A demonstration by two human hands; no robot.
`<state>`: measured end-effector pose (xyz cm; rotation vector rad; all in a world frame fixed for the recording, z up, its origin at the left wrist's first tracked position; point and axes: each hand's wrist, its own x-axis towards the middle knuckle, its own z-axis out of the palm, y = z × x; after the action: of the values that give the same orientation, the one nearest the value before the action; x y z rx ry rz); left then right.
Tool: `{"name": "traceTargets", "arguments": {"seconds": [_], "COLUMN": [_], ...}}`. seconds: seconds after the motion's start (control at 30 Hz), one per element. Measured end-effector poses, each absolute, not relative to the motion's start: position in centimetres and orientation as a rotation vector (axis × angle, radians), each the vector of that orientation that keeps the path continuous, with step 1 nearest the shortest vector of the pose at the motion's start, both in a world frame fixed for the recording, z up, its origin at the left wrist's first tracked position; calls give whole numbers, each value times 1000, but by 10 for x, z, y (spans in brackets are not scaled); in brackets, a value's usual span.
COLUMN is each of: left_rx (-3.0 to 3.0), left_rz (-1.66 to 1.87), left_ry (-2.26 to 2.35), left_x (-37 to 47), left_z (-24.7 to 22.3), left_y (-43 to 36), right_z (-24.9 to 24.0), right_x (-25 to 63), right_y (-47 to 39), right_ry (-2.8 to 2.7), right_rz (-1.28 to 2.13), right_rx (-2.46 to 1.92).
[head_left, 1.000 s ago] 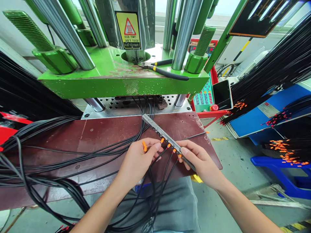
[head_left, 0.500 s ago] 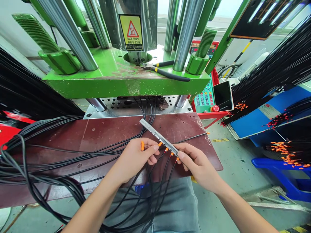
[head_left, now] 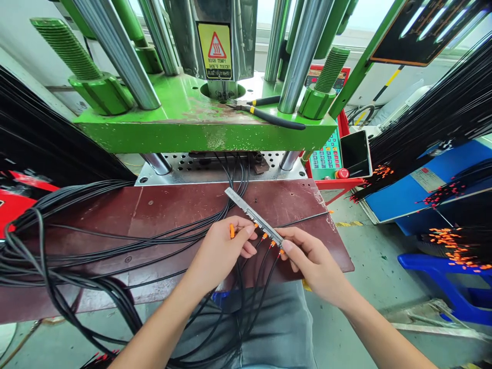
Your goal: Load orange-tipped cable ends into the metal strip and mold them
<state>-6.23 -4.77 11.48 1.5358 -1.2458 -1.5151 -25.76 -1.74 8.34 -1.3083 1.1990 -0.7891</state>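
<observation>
A narrow grey metal bar [head_left: 253, 212] lies slantwise in the air over the dark red board, with several orange cable ends [head_left: 272, 243] seated along its lower edge. My right hand [head_left: 307, 256] pinches the bar's lower right end between thumb and fingers. Beside the bar's middle, my left hand [head_left: 226, 243] has its thumb and forefinger closed on an orange cable end [head_left: 256, 225] at the bar's edge. Another orange end [head_left: 231, 230] sticks up between the fingers of that hand. Black cables [head_left: 259, 287] hang from the bar down over the person's lap.
Behind the dark red board [head_left: 172, 205] stands a green press [head_left: 215, 136] with a heat warning label [head_left: 215, 51]. Black-handled pliers [head_left: 269, 114] lie on it. Black cables [head_left: 154, 238] run across the board's left side. A control panel [head_left: 326, 154] with a red button is at the right.
The camera view has shifted slightly. My left hand has come a little closer to the bar, and its orange cable end now sits against the bar's edge. My right hand keeps its hold.
</observation>
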Motion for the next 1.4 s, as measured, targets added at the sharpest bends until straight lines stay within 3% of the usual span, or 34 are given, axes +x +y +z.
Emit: {"name": "traceTargets", "arguments": {"seconds": [0.17,0.33,0.43,0.6,1.03,1.4], "left_rx": [1432,1171,1003,1030,1397,1535], "left_rz": [-1406,-1690,-1625,-1427,-1461,-1313], "left_ry": [-982,-357,-202,-424,-943,-1213], "left_x": [-44,-38,-55,-78,-57,-63], "left_z": [121,135,128,97,37,30], "left_y": [-54,-42,-27,-11,-37,-46], "right_z": [85,87,82,65,22,16], "right_x": [-262,-262,-261,-265,-274,-271], "right_y": [-24,-28,-28,-25,-21,-17], "right_ry": [1137,1141,1141,1143,1079,1136], "right_rz": [-846,-905,-921,-921,-807,-751], "right_rx": [-1038,-969,-969,-950,-992,-1178]}}
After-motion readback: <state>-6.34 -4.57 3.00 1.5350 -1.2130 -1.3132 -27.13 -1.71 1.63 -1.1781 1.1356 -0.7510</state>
